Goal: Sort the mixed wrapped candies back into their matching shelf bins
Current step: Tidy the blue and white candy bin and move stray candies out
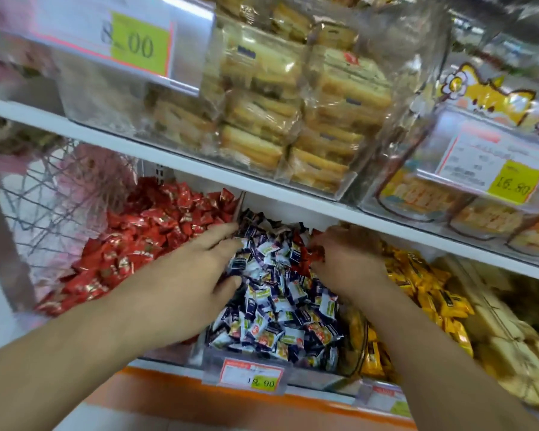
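The left hand [196,262] lies flat and open on the blue candies [280,309]. The right hand [346,259] pinches red candies [308,253].

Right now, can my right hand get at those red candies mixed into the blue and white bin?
Probably yes. Your right hand is already in the blue and white bin, its fingers touching the stray red candies on top of the pile; nothing covers them.
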`<state>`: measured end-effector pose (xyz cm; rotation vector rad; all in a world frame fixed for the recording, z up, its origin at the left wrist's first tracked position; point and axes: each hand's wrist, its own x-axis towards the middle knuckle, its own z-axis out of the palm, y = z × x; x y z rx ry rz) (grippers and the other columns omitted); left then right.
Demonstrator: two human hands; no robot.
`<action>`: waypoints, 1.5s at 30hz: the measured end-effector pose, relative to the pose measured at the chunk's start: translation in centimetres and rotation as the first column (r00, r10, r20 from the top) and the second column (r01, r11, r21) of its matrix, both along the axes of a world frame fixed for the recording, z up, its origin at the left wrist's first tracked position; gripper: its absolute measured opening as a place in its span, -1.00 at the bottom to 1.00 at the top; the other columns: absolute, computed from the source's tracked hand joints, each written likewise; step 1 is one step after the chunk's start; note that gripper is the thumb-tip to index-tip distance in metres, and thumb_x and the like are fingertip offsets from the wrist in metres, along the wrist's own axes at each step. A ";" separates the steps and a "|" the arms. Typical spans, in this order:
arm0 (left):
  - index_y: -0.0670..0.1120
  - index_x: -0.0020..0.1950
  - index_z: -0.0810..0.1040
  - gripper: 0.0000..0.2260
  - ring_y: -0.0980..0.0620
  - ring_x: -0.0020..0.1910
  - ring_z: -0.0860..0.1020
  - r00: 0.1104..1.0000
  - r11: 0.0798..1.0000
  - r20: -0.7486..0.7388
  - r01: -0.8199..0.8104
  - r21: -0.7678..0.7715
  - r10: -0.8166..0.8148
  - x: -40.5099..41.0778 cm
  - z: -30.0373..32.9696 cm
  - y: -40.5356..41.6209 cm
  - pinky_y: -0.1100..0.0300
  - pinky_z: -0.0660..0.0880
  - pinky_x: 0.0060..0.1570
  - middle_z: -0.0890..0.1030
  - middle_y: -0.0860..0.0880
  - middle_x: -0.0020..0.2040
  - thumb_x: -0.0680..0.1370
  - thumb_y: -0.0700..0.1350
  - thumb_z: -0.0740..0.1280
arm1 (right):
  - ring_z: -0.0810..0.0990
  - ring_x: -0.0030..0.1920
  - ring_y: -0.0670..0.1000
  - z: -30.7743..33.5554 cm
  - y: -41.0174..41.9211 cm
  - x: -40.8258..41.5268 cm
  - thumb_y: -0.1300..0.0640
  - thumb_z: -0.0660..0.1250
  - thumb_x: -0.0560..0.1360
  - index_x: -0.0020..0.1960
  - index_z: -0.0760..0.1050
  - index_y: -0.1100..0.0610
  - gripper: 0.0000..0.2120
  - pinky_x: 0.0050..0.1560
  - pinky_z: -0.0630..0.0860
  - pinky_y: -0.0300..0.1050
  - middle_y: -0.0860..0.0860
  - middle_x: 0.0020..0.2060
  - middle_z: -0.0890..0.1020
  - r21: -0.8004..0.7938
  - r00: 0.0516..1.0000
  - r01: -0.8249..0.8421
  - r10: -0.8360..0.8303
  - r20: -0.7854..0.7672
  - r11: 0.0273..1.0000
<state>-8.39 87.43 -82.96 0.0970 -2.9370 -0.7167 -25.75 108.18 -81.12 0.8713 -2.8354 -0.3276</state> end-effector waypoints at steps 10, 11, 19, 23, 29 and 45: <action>0.17 0.60 0.23 -0.49 0.22 0.58 0.14 0.999 0.999 -0.030 0.025 0.020 -0.024 1.0 0.7 -0.3 0.40 0.04 0.42 -0.05 0.32 0.62 0.66 0.18 0.23 | 0.68 -0.16 0.00 -0.5 0.3 -0.5 0.09 0.45 0.51 0.05 0.72 -0.13 -0.83 -0.04 0.67 -0.08 -0.10 -0.02 0.74 -0.275 0.998 0.056 -0.044 0.048 0.960; 0.16 0.59 0.27 -0.50 0.23 0.57 0.15 0.999 1.000 -0.049 0.018 0.023 -0.017 1.0 0.8 -0.3 0.42 0.02 0.41 0.00 0.31 0.62 0.65 0.17 0.24 | 0.67 -0.16 -0.02 -0.1 0.3 -0.1 0.09 0.44 0.54 0.07 0.71 -0.12 -0.83 -0.05 0.66 -0.10 -0.10 -0.01 0.73 -0.346 0.995 0.077 -0.049 0.090 0.935; 0.26 0.43 0.43 -0.61 0.45 0.07 0.46 0.978 0.972 -0.191 -0.041 0.229 0.086 1.2 3.0 0.5 0.50 0.36 0.09 0.47 0.36 0.22 0.60 0.15 0.37 | 0.66 -0.11 -0.16 4.0 -1.2 7.1 0.07 0.56 0.49 -0.08 0.70 -0.16 -0.87 -0.02 0.60 -0.25 -0.21 -0.14 0.71 -0.766 0.838 0.226 0.280 0.468 0.602; 0.26 0.13 0.62 -0.79 0.33 -0.01 0.61 0.972 0.894 -0.198 -0.023 0.448 0.124 1.5 3.6 0.9 0.27 0.58 0.06 0.67 0.27 -0.05 0.51 0.19 0.45 | 0.70 -0.06 -0.07 4.6 -2.8 9.6 0.23 0.57 0.46 -0.03 0.71 0.02 -0.84 0.07 0.65 -0.15 -0.06 -0.13 0.73 -0.820 0.735 0.207 0.467 0.491 0.534; 0.17 -0.02 0.65 -0.98 0.11 -0.25 0.67 0.903 0.907 -0.213 -0.309 0.285 0.374 2.5 3.8 -2.6 0.17 0.61 -0.21 0.69 0.13 -0.24 0.57 0.04 0.46 | 0.67 -0.16 -0.03 4.1 -3.7 9.4 0.14 0.58 0.46 -0.12 0.67 0.00 -0.90 -0.03 0.64 -0.11 0.00 -0.20 0.69 -0.776 0.796 0.301 0.302 0.524 0.554; 0.01 0.44 0.49 -0.61 -0.03 0.30 0.51 0.948 0.975 -0.227 -0.223 0.022 0.222 1.1 2.7 -2.5 0.16 0.40 0.33 0.50 0.03 0.33 0.61 -0.04 0.33 | 0.67 0.03 -0.12 4.2 1.8 6.7 0.10 0.34 0.63 0.22 0.58 -0.15 -0.78 0.09 0.57 -0.17 -0.17 0.06 0.69 -0.596 0.936 0.195 0.034 0.350 0.779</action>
